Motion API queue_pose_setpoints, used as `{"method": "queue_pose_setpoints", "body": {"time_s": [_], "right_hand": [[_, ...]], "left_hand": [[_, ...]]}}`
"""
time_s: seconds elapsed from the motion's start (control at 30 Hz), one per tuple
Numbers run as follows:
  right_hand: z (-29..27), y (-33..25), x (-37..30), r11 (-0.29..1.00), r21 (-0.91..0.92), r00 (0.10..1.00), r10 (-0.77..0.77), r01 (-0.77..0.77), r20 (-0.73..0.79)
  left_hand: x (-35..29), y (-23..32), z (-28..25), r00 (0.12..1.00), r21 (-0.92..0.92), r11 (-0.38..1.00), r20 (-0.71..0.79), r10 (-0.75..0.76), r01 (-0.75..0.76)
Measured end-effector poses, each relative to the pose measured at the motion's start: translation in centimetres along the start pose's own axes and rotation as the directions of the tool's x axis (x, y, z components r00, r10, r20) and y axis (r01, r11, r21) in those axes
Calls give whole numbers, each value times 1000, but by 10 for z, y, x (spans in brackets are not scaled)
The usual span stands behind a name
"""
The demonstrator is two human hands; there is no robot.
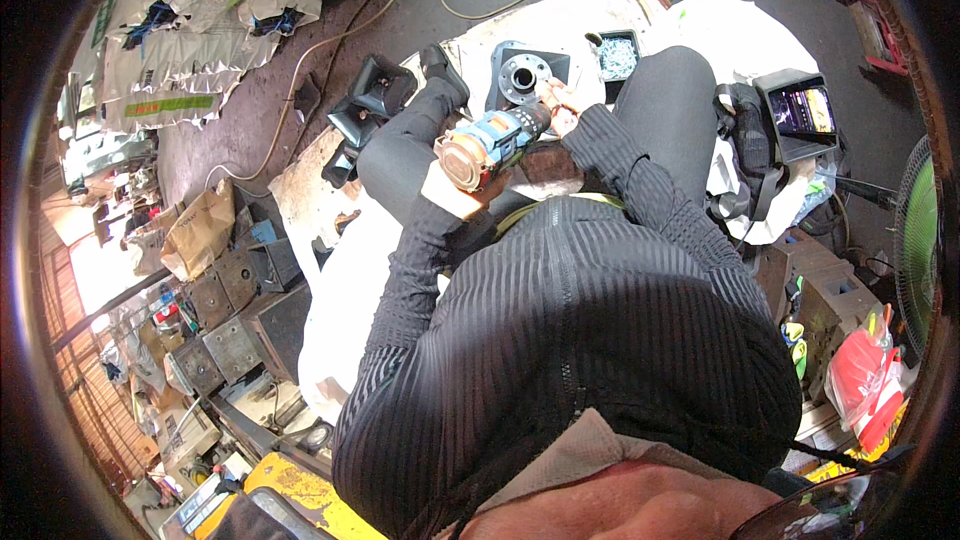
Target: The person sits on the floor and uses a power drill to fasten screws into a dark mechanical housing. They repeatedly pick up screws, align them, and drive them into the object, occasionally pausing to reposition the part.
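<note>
from here i see the left hand [452, 194] grasping a blue power drill [490, 145] above the lap; the right hand [563, 106] is beside a grey round flange [510, 70] between the legs, its grip i cannot tell.

At the upper centre of the frame, a flanged part [507, 74] lies just above the power drill [492, 146] and left of a tray [614, 84] of small pieces, with bags [180, 55] at upper left and a fan [918, 250] at the right edge.

No readable text; lettering [150, 109] on white sack [185, 78] too small.
</note>
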State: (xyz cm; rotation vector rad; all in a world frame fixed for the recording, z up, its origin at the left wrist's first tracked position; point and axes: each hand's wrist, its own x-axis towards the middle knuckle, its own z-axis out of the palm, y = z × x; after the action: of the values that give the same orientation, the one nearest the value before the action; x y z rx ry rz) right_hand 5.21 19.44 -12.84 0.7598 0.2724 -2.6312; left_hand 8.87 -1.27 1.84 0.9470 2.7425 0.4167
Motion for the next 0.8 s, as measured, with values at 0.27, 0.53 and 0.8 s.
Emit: {"method": "queue_pose_setpoints", "body": {"time_s": [0.27, 0.53, 0.8], "right_hand": [[-17, 15, 22, 998, -7, 996, -69, 69, -60], [-21, 6, 19, 997, 82, 993, 13, -3, -120], [-39, -16, 47, 570, -812, 930, -218, -125, -296]], "left_hand": [[4, 35, -12, 951, -902, 333, 205, -233, 276], [23, -16, 11, 994, -20, 995, 32, -100, 101], [80, -61, 10, 943, -139, 958, 256, -211, 252]]}}
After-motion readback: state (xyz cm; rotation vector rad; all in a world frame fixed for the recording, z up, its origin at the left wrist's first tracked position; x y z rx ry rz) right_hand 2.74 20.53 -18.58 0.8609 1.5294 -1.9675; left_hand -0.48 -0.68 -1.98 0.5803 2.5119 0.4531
